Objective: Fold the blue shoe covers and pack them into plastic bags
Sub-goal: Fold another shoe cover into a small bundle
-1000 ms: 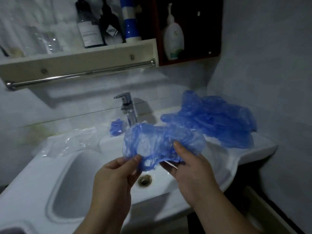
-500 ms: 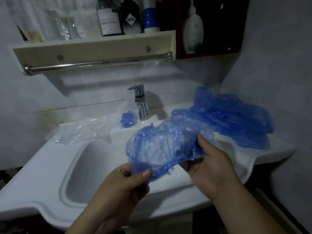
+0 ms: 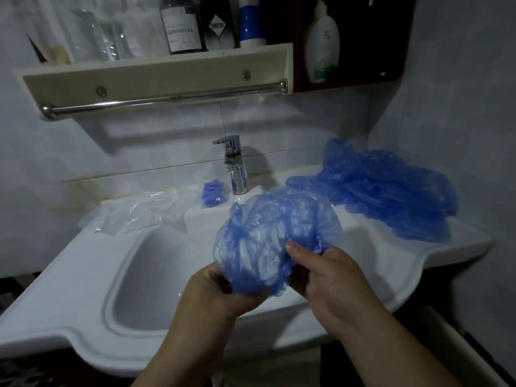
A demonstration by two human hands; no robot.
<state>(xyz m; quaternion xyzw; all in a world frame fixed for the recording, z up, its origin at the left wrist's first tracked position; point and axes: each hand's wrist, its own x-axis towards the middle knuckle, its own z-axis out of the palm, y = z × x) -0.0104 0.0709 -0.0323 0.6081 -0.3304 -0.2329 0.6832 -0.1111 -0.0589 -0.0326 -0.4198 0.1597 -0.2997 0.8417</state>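
Item count: one blue shoe cover (image 3: 279, 241) is held over the front rim of the sink (image 3: 83, 261). My left hand (image 3: 220, 294) grips its lower edge from beneath. My right hand (image 3: 332, 277) pinches its right side, thumb on top.

One loose pile of shoe covers (image 3: 391, 196) lies on the right counter; its number cannot be told. One small blue bundle (image 3: 212, 193) sits just left of the faucet (image 3: 234, 166), near the clear plastic bags (image 3: 139, 216).

The held cover hides part of the basin. Compared with half a second ago, my hands are closer together and the cover is bunched, not stretched.
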